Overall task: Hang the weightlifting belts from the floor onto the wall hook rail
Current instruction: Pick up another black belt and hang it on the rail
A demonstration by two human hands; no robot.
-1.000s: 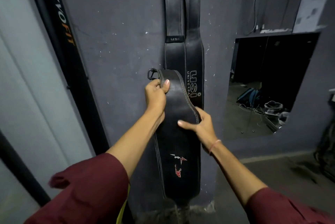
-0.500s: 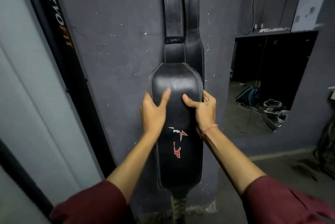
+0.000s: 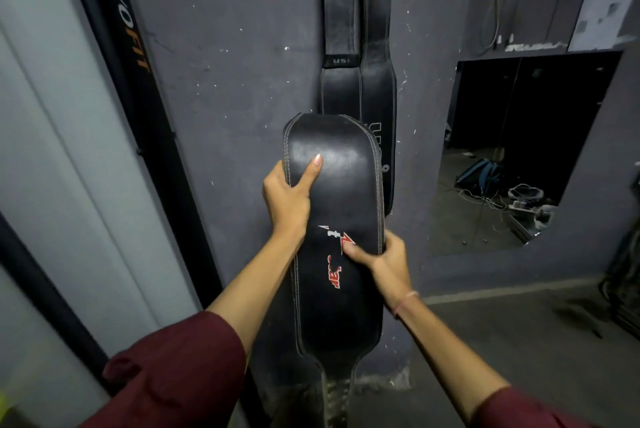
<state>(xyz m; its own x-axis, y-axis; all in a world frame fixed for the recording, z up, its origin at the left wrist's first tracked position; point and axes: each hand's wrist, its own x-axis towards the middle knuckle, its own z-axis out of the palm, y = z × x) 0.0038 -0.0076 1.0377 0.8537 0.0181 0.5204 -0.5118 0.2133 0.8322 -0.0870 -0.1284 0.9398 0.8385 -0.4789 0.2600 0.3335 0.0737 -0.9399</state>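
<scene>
Grip: both hands clamp the black belt [image 3: 346, 192] by its edges. I see the left hand [image 3: 287, 199] on the left edge with its thumb laid up the front face. The right hand [image 3: 384, 261] sits lower on the right edge, thumb pressed beside the red logo [image 3: 334, 277], fingers curled behind.
Belt position: upright against the wall [image 3: 225, 81], its rounded top overlapping the lower end of the hanging belt [image 3: 341, 91]; its narrow tail drops toward the floor [image 3: 519, 341].
Hanging belt: two black straps flat on the wall, their top running out of my frame.
Wall surface: dark grey, rough, flecked with white chips around the hanging belt.
Right of the hanging belt: a dark opening [image 3: 519, 116] or mirror, I cannot tell which, showing a blue bag [image 3: 481, 173] and cables [image 3: 485, 199]; a pale sheet [image 3: 602, 1] above it.
Left of the hanging belt: a slanted black post [image 3: 138, 57] with orange lettering.
Below the hanging belt: grey concrete floor.
</scene>
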